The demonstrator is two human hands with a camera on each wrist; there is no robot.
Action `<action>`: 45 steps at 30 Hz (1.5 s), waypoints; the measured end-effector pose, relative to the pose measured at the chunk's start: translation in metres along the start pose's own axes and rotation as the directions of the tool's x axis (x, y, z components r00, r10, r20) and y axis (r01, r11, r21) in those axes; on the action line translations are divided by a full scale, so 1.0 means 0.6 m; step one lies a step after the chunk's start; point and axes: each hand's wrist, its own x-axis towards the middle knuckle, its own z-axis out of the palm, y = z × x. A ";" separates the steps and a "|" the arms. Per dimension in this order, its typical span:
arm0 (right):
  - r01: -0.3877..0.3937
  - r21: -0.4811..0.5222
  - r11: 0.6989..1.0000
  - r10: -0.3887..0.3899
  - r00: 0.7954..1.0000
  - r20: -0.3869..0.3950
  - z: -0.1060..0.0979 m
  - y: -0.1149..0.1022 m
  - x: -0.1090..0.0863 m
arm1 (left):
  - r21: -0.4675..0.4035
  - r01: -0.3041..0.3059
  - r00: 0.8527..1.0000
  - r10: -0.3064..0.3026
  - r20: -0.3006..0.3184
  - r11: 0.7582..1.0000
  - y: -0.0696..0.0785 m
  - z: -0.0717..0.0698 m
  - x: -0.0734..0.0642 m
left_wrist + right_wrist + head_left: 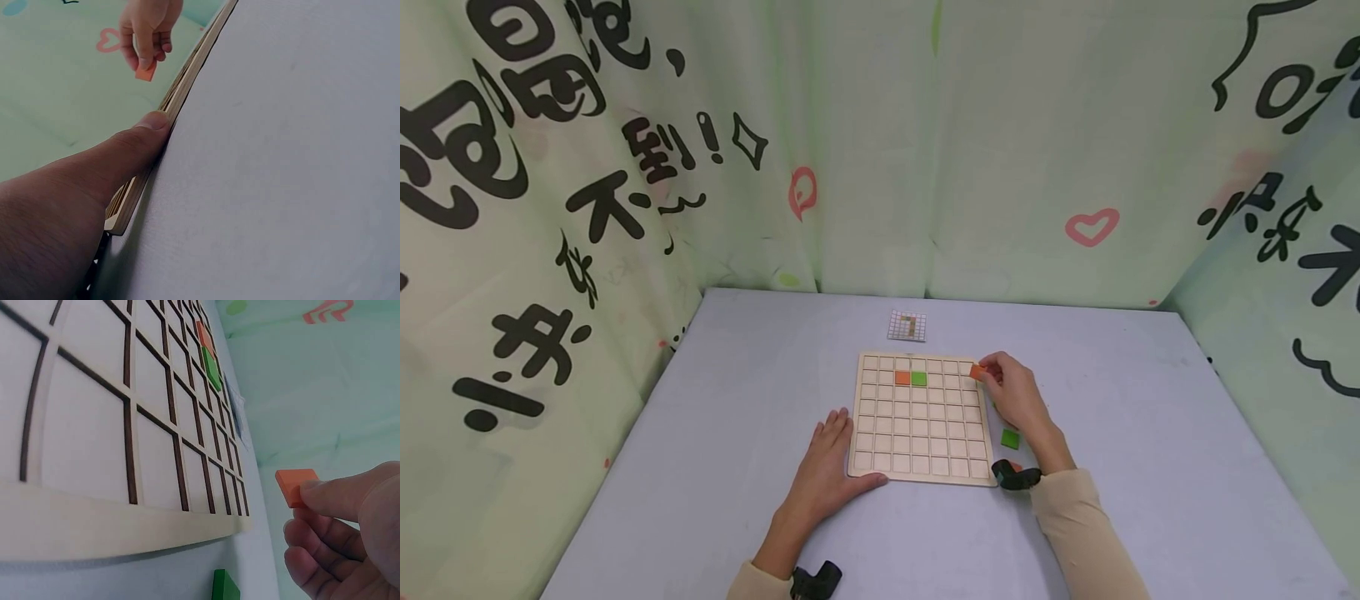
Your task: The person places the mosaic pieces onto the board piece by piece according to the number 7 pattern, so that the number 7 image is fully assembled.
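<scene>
A square wooden grid board [925,480] lies on the table. One orange tile [902,378] and one green tile [919,379] sit side by side in its second row from the far edge. My left hand [826,471] rests at the near left corner, fingers straight along the left side and thumb [140,140] on the near edge. Above the board's far right corner, my right hand [1017,392] pinches another orange tile [294,486] between thumb and fingers, raised off the surface.
To the right of the board lie a loose green tile [1011,439] and an orange tile [1016,467], partly covered by the right wrist camera. Beyond the far edge lies a small printed pattern card [907,326]. A patterned curtain [1000,167] encloses the table.
</scene>
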 end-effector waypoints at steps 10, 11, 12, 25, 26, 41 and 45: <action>0.003 0.005 1.000 -0.003 1.000 0.026 0.012 -0.006 0.011 | -0.002 0.001 1.000 -0.001 -0.002 1.000 -0.001 0.001 0.001; 0.001 0.004 1.000 -0.001 1.000 0.029 0.013 -0.006 0.012 | -0.001 0.000 1.000 0.000 -0.002 1.000 -0.002 0.002 0.001; 0.001 0.002 1.000 -0.002 1.000 0.030 0.015 -0.006 0.012 | 0.001 -0.001 1.000 0.001 -0.003 1.000 -0.002 0.002 0.001; 0.032 0.008 0.999 -0.033 0.999 0.044 0.033 -0.012 0.020 | 0.001 -0.003 1.000 0.003 -0.003 1.000 -0.001 0.001 0.001; 0.037 0.009 0.999 -0.037 0.998 0.045 0.034 -0.013 0.020 | 0.001 -0.002 1.000 0.002 -0.002 1.000 -0.001 0.001 0.001; 0.031 0.015 0.999 -0.032 0.997 0.075 0.054 -0.023 0.025 | -0.008 -0.006 1.000 0.006 -0.004 1.000 -0.001 0.000 0.001; 0.048 0.013 0.999 -0.049 0.995 0.082 0.057 -0.027 0.026 | -0.012 -0.006 1.000 0.006 -0.007 1.000 -0.001 0.000 0.001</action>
